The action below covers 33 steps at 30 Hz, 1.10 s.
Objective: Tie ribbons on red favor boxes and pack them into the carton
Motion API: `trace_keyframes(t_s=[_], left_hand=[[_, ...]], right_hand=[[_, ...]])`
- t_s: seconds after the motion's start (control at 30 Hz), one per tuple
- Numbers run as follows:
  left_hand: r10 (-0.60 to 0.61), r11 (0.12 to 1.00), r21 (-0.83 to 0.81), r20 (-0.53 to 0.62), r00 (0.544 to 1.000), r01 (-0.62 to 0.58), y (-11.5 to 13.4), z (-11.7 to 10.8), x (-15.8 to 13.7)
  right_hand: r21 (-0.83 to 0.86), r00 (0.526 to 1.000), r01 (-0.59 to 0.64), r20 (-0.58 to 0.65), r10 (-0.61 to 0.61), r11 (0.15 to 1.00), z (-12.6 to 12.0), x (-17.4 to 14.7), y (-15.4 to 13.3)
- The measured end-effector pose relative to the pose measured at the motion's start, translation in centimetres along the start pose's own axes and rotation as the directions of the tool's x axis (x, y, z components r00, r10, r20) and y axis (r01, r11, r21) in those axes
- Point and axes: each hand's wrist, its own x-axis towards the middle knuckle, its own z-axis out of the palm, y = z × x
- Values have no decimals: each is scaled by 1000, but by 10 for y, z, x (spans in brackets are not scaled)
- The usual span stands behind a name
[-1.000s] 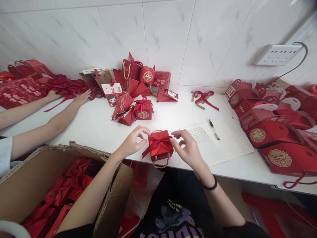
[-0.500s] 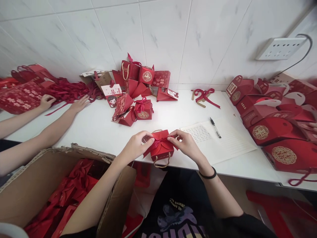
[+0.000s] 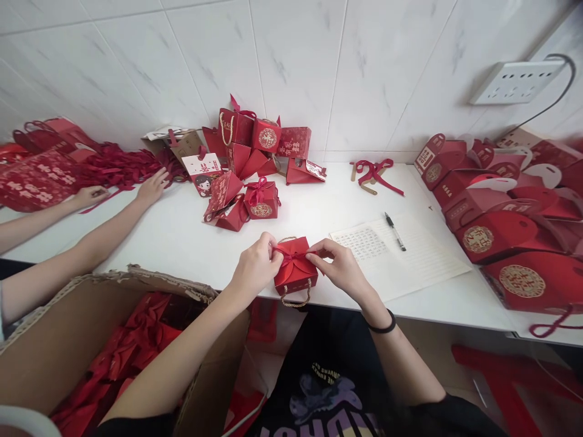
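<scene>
A small red gift box (image 3: 296,279) with twisted gold rope handles sits at the front edge of the white table, right before me. A red ribbon (image 3: 294,257) is tied in a bow across its folded top. My left hand (image 3: 255,267) is closed, pinching the bow's left side between thumb and fingers. On the other side, my right hand (image 3: 339,267) pinches the ribbon's right part with thumb and forefinger, its other fingers curled loosely. A black band circles my right wrist. Fingertips partly cover the bow's ends.
Finished-looking boxes (image 3: 262,200) stand behind. Paper (image 3: 410,267) with a pen (image 3: 395,232) lies right, beside stacked red boxes (image 3: 519,285). A cardboard carton (image 3: 50,364) of red boxes stands lower left. Another person's hands (image 3: 152,187) rest near a ribbon pile (image 3: 116,164). Ribbon pieces (image 3: 376,175) lie behind.
My left hand has turned and its fingers have closed tighter on the bow's left side. The right hand keeps its pinch. The other person's nearer hand has shifted slightly.
</scene>
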Motion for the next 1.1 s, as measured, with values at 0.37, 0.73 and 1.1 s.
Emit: trace_keyframes(t_s=[0.37,0.73,1.1], left_hand=[[294,956,69,-207,933,-286,-11,5,-12],[-79,858,-486,198,977,168,-12,-13,-5],[-152,975,-140,132,980,170,-2,1,-17]], right_hand=[[-5,1000,-3,-24,3,1000,1,0,2],[41,1000,-30,-3,30,999,0,0,1],[376,937,-345,89,337,860,1,5,6]])
